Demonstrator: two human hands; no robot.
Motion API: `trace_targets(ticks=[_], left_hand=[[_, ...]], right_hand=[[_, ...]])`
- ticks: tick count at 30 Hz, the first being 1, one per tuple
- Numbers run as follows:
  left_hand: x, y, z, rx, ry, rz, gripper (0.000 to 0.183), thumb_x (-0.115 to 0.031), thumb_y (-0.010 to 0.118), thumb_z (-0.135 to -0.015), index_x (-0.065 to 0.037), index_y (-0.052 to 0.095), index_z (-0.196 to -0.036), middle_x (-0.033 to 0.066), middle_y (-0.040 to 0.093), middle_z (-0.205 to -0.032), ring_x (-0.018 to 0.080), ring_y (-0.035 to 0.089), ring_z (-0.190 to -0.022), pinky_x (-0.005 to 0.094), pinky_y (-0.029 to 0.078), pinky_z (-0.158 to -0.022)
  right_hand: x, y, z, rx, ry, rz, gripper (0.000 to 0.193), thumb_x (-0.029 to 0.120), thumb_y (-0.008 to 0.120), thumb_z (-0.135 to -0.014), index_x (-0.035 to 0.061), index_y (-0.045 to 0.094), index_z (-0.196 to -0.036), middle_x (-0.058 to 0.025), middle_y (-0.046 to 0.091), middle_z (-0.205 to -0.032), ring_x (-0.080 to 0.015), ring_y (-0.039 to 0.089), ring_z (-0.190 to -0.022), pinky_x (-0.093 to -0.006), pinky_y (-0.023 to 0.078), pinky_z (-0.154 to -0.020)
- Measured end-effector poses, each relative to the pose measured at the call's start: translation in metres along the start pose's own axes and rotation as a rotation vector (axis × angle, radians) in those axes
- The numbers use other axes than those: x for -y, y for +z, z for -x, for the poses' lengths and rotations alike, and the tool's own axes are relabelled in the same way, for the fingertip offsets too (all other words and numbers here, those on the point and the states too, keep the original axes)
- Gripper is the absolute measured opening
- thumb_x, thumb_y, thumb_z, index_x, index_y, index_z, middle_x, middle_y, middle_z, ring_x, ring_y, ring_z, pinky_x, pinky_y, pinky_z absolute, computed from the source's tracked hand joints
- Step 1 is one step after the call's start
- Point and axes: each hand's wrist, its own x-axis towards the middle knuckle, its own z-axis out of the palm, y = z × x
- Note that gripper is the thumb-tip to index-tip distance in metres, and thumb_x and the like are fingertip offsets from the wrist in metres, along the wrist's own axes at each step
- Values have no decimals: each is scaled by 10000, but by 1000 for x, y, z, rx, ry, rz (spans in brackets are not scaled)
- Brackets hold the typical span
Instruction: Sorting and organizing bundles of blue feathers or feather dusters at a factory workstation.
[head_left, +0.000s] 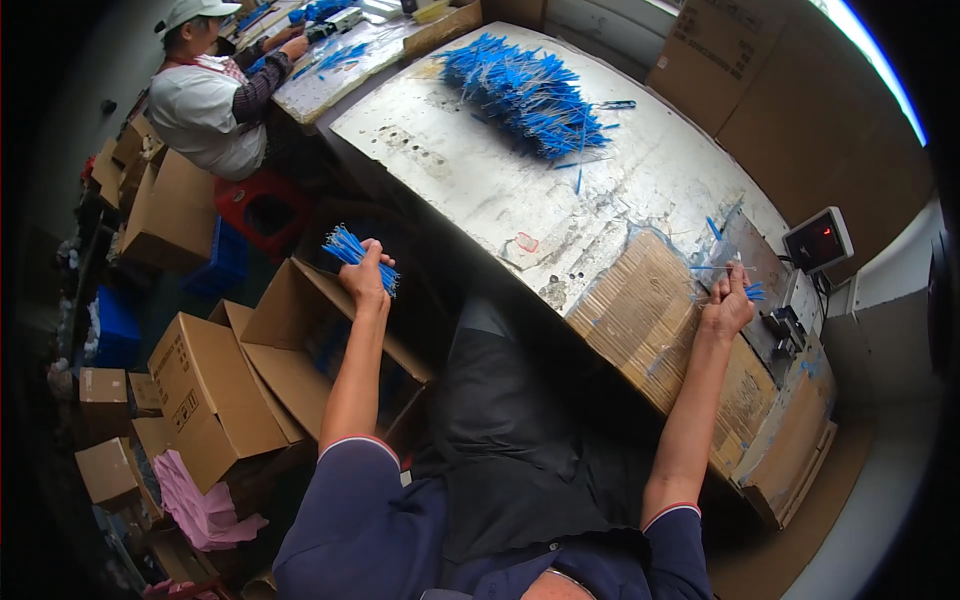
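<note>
A bundle of short blue wires [344,243] with pale ends sits in my left hand [368,275], fingers wrapped around it. That hand is off the table's left side, above an open cardboard box [285,330]. At the table's right end, my right hand [730,306] pinches a few blue wires [755,291] beside a metal plate [745,250]. One thin wire sticks out to the left of its fingertips. A large heap of the same wires [525,90] lies on the far part of the white worktable [440,150].
A small display [817,238] with red digits stands behind my right hand, near a dark clamp-like fixture [787,328]. Flattened cardboard [640,300] covers the table's near edge. Cartons [205,395] crowd the left floor. A co-worker [205,110] sits on a red stool [262,208] at another table.
</note>
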Motion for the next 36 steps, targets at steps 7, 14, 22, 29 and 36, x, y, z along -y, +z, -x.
trace_targets(ticks=[7, 14, 22, 29, 36], left_hand=[[-46, 109, 197, 688, -86, 121, 83, -4, 682, -967, -4, 661, -1047, 134, 701, -1005, 126, 651, -741, 295, 580, -678], [-13, 202, 274, 874, -440, 356, 112, -54, 724, -959, -61, 625, -1012, 202, 674, -1249, 138, 665, -754, 291, 590, -696], [-2, 224, 263, 868, -442, 252, 169, -92, 795, -907, -54, 643, -969, 109, 733, -961, 152, 652, -679, 289, 554, -631], [0, 235, 257, 858, -418, 209, 253, -94, 842, -857, -68, 614, -963, 65, 672, -795, 150, 629, -606, 295, 537, -575], [-15, 248, 251, 952, -268, 104, 252, -18, 814, -862, -76, 584, -950, 78, 689, -815, 139, 625, -586, 293, 549, -544]], right_hand=[[-12, 76, 115, 2, 133, -175, 152, 71, 699, -980, -20, 607, -1060, -131, 698, -940, -69, 478, -529, -210, 320, -399], [-1, 68, 165, -46, 205, -226, 148, 55, 703, -967, -1, 606, -1064, -103, 691, -896, -56, 483, -524, -205, 323, -393], [1, 28, 167, 110, 154, 26, 85, 39, 733, -935, -5, 676, -981, -74, 716, -823, -37, 480, -501, -194, 330, -410], [3, 16, 161, 233, 93, 290, 47, 38, 724, -936, -5, 714, -953, -42, 720, -816, -40, 532, -578, -215, 402, -501], [-2, 18, 153, 305, -94, 549, 82, 57, 745, -917, -14, 735, -958, -12, 721, -823, -66, 597, -705, -248, 476, -642]])
